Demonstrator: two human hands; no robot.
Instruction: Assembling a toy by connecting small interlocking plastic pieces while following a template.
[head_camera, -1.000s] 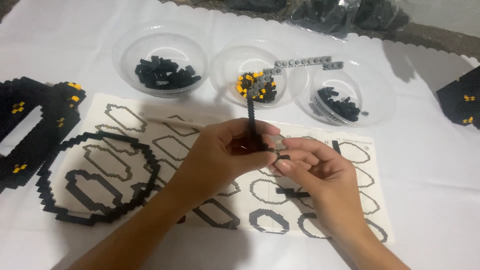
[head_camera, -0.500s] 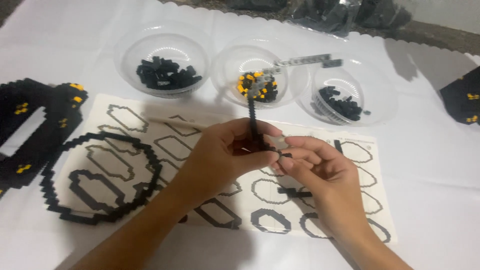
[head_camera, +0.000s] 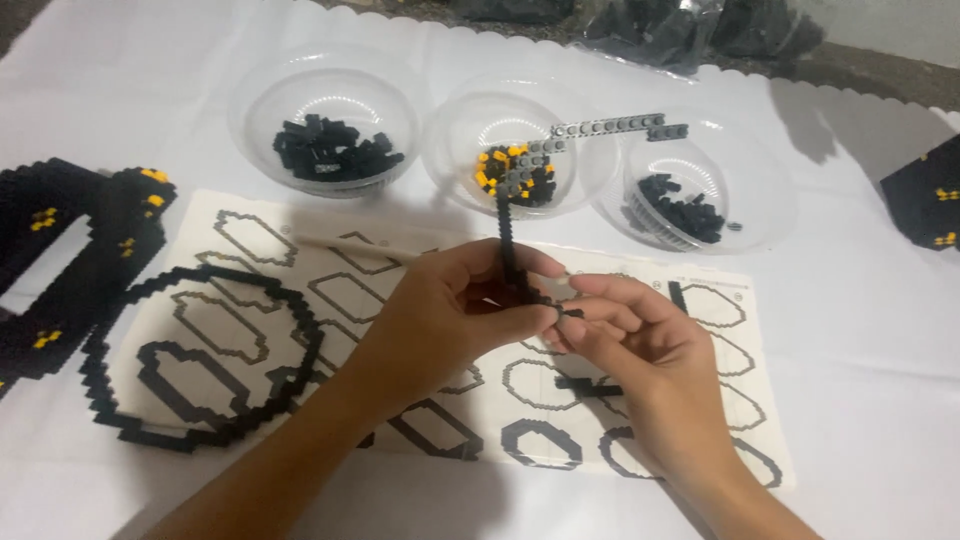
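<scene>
My left hand (head_camera: 450, 315) grips a thin upright strip of black bricks (head_camera: 508, 240) over a printed sheet of outline shapes (head_camera: 330, 290). My right hand (head_camera: 640, 350) meets it from the right, its fingertips pinching a small black piece (head_camera: 572, 312) against the strip's lower end. A large ring of black bricks (head_camera: 215, 350) lies on the sheet to the left of my left hand. What sits inside my palms is hidden.
Three clear bowls stand behind: one with black pieces (head_camera: 330, 150), one with black, yellow and grey pieces (head_camera: 515, 170), one with black pieces (head_camera: 685, 210). A grey beam (head_camera: 610, 127) spans two rims. Black-and-yellow brick builds lie at far left (head_camera: 70, 240) and far right (head_camera: 925, 195).
My hands have stayed almost in place. The right fingertips have closed in tighter on the lower end of the strip.
</scene>
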